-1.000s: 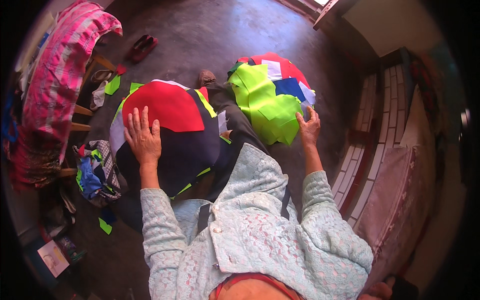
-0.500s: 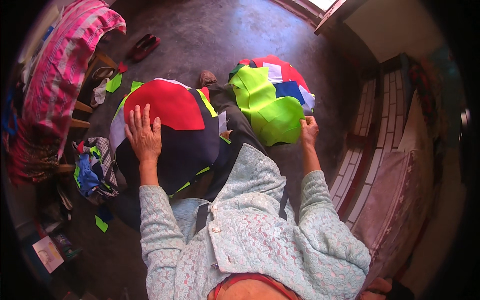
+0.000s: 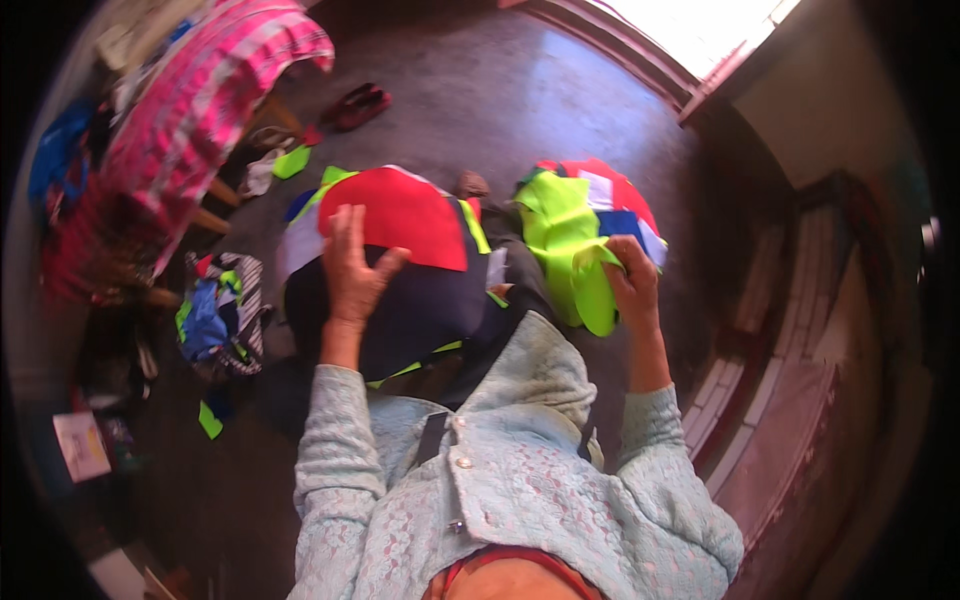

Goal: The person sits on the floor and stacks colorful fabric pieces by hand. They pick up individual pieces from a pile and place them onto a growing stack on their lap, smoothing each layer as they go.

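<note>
Container on the person's left: a black-and-white checked cloth holder [image 3: 254, 320] stood on the floor [image 3: 470, 80], open at the top. Its contents were crumpled blue fabric [image 3: 205, 325], with bright green, red and dark bits among it. Whether the holder was a bag or a gathered cloth could not be told. One green scrap [image 3: 209, 421] lay on the floor near it.

Markings: a pale flat card or box [image 3: 82, 446] at the far left bore faint print, too small to read.

Hands: the two were well apart. The right hand [image 3: 636, 280] had thumb and fingers closed on the edge of a yellow-green cloth piece [image 3: 560, 220]. That piece was on the right-hand pile, its near end bent up toward the hand. In the same pile, a white piece [image 3: 597, 190] and a blue piece [image 3: 622, 226] showed beyond it.

The left hand [image 3: 355, 275] was at the left-hand pile, fingers extended and thumb spread, gripping nothing; contact with the pile could not be confirmed. A red piece [image 3: 400, 215] lay there over dark cloth [image 3: 410, 310]. A dark trouser leg [image 3: 520, 275] extended between both piles.
</note>
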`<state>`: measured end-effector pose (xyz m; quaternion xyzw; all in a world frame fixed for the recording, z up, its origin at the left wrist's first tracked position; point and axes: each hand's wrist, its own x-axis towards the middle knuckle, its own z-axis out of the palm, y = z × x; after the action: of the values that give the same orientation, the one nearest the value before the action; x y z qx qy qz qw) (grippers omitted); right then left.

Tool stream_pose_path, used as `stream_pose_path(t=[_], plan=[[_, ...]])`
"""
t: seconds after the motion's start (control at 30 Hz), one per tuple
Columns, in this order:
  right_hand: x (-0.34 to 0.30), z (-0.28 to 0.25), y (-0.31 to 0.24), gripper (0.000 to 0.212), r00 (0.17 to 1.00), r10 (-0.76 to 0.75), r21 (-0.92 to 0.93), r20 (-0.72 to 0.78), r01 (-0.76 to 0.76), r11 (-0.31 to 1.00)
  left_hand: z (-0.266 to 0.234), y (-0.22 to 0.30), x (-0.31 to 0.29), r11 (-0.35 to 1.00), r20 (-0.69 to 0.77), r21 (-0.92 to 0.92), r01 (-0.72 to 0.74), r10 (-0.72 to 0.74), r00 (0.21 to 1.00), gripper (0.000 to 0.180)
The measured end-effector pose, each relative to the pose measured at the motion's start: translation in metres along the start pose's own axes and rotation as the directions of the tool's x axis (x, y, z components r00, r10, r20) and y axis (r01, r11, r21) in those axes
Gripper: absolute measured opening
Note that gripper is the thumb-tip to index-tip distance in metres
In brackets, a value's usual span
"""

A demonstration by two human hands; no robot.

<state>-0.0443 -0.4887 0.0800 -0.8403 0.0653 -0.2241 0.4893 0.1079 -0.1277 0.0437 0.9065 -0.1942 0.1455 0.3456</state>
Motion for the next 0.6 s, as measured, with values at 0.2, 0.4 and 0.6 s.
stream_pose_path(t=[0.2,0.4,0.6], plan=[[0.000,0.055,-0.074,0.024,0.896,-0.085,-0.140,0.436,0.161,0.977,-0.021,0.110,-0.031,0.910,0.243,-0.282,-0.304,0.374,0.895,0.091],[0.009,0.082,-0.101,0.020,0.829,-0.178,-0.047,0.530,0.238,0.970,-0.011,0.112,-0.064,0.911,0.296,-0.403,0.081,0.047,0.954,0.028],[0.017,0.077,-0.052,0.029,0.925,0.067,0.067,0.375,-0.099,0.993,-0.028,0.073,-0.039,0.529,0.482,-0.727,0.438,-0.062,0.874,0.021]])
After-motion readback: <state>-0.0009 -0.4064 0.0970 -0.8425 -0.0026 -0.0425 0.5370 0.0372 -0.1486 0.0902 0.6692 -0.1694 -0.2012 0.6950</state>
